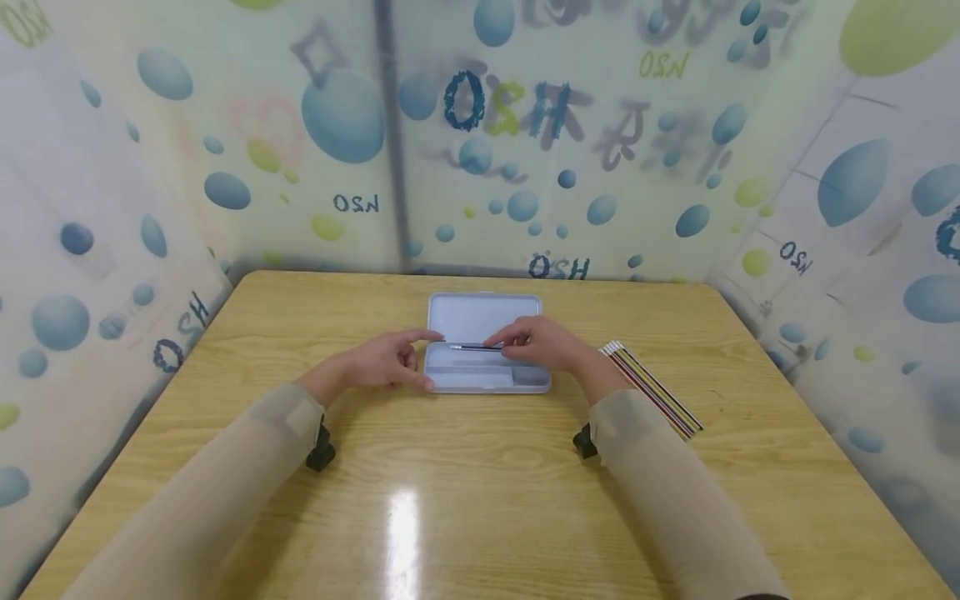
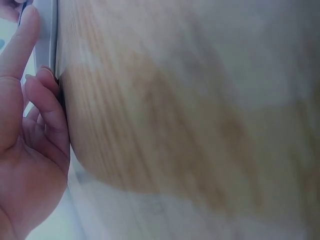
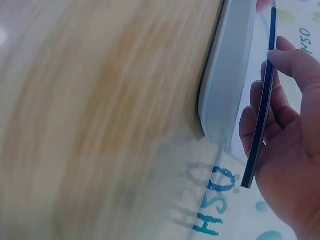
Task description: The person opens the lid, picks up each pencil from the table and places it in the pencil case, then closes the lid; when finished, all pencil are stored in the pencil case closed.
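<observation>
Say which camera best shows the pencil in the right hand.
The right wrist view: the pencil runs nearly full length across the right hand. The head view shows one end, the hand covering the rest; the left wrist view, at most a dark sliver.

We can read big HSO lettering (image 3: 216,204) and smaller NSO lettering (image 3: 305,39) on the bubbly wall (image 1: 420,187), plus gray scribbles (image 1: 634,125) we honestly can't decipher.

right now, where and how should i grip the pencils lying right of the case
Probably at mid-length, from above, pinching across the long sides: the pencils lie flat, side by side, on the table, in a diagonal row.
</observation>
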### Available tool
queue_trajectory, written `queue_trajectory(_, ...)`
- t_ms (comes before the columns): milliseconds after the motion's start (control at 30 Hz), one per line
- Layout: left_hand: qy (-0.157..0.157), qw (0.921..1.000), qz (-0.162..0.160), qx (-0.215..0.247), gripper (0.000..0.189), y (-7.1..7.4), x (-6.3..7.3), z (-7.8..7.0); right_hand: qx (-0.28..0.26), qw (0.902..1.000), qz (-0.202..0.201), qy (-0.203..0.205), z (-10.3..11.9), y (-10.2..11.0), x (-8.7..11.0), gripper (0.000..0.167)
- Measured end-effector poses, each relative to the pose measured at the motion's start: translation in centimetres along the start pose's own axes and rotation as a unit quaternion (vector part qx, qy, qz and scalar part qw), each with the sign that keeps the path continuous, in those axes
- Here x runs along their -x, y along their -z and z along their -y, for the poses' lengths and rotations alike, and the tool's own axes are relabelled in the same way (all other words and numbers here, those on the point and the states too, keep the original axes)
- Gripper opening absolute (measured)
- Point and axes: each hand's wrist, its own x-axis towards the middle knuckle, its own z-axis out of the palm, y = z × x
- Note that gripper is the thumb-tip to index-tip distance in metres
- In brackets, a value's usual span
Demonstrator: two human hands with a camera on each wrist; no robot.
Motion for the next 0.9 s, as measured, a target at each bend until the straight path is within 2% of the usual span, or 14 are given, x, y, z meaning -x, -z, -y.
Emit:
queue_trajectory(133,-0.002,1.0,0.001,0.001,0.088,0.0,-0.1,0.1,-0.006,0.9999,0.005,0.012,0.1,-0.8,-0.5,0.028)
queue_trajectory(300,-0.006,1.0,-0.001,-0.003,0.089,0.0,0.0,0.0,-0.004,0.9999,0.012,0.007,0.4,-1.4,-0.9,0.028)
queue_trajectory(567,-0.003,1.0,0.003,0.005,0.088,0.2,-0.1,0.0,-0.005,0.9997,0.023,0.011,0.7,-1.7,-1.5,0.028)
queue_trajectory(900,0.0,1.0,0.003,0.005,0.088,0.5,-0.1,-0.2,0.019,0.9988,0.035,0.027,1.2,-2.0,-2.3,0.028)
